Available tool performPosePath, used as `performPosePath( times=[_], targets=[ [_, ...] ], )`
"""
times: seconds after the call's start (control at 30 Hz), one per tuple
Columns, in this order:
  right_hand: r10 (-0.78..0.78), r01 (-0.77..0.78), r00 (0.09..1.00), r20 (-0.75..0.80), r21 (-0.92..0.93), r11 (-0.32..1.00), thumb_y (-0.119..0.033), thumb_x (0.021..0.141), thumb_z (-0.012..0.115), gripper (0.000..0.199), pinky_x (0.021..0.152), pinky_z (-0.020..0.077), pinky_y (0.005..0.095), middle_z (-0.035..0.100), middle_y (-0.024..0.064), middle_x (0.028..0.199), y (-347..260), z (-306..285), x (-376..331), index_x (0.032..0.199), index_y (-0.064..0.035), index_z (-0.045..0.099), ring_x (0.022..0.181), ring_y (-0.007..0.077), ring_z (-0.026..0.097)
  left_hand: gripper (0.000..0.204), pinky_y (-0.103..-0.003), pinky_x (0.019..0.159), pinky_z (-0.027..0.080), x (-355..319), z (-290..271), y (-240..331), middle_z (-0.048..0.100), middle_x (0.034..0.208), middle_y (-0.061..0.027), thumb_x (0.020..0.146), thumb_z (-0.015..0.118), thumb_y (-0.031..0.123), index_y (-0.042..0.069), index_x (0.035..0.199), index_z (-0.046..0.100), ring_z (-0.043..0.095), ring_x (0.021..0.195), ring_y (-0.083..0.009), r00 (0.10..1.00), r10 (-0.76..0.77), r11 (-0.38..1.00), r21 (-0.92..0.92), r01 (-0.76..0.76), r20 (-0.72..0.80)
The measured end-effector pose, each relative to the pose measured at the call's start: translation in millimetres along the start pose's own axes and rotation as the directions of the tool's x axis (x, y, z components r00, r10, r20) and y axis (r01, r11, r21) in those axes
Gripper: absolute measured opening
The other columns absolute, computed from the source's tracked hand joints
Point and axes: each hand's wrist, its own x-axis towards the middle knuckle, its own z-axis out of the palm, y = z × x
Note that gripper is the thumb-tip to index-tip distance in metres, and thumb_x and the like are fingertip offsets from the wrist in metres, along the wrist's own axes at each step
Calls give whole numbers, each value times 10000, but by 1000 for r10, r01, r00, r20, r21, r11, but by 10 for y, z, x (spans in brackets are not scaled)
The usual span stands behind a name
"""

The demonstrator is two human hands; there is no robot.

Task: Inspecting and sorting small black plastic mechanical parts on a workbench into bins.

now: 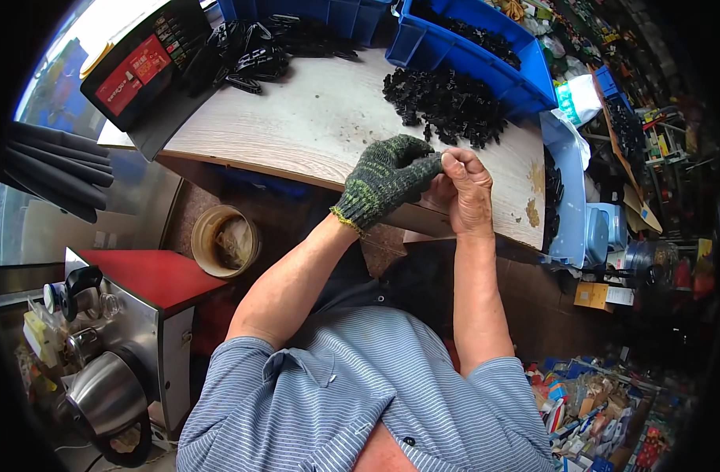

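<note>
My left hand (387, 179), in a dark green knitted glove, meets my bare right hand (470, 193) over the front edge of the worktable (313, 102). Both have their fingers closed, and the thumbs and fingertips come together. Whatever is pinched there is too small and hidden to name. Just beyond my hands lies a heap of small black plastic parts (446, 102). Longer black oval pieces (258, 63) are piled at the far left of the tabletop.
A blue bin (462, 63) holding black parts stands behind the heap; another blue bin (321, 17) is at the back. A tablet in a dark case (132, 75) leans at the left. Below are a bucket (226, 240) and a red-topped cabinet (140, 275). A light-blue tub (564, 197) adjoins the table's right side.
</note>
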Motion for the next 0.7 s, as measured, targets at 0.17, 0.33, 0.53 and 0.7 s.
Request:
performPosePath(
  times=[0.17,0.33,0.53,0.7],
  targets=[
    [39,-41,997,-70,-29,999,-158,890,758,185,562,513,220,678,5,716,-93,198,-33,1036,-70,685,560,77,613,273,-248,544,493,23,1,39,667,758,-52,914,711,248,-2,1016,666,615,615,-108,992,-116,991,-78,112,-47],
    [76,-78,997,-21,-181,980,-258,871,768,280,568,544,255,606,19,616,-164,158,6,1007,-63,621,504,90,573,239,-248,513,468,-10,43,41,650,718,-51,888,735,216,-6,952,672,590,572,-109,983,-107,982,-168,82,-146],
    [209,-206,978,-9,-218,954,-337,849,772,393,495,535,270,495,1,514,-229,215,38,668,-100,517,430,94,504,220,-254,513,455,-42,67,59,633,698,-55,872,737,179,-24,923,668,572,562,-111,972,-112,973,-222,65,-206],
    [85,-71,996,41,-259,963,-281,852,753,361,429,475,247,510,0,518,-150,173,-19,652,-103,511,429,85,501,174,-258,541,456,-78,80,52,632,711,-51,879,718,141,-22,921,674,574,585,-113,982,-106,965,-254,65,-153]
  ],
)
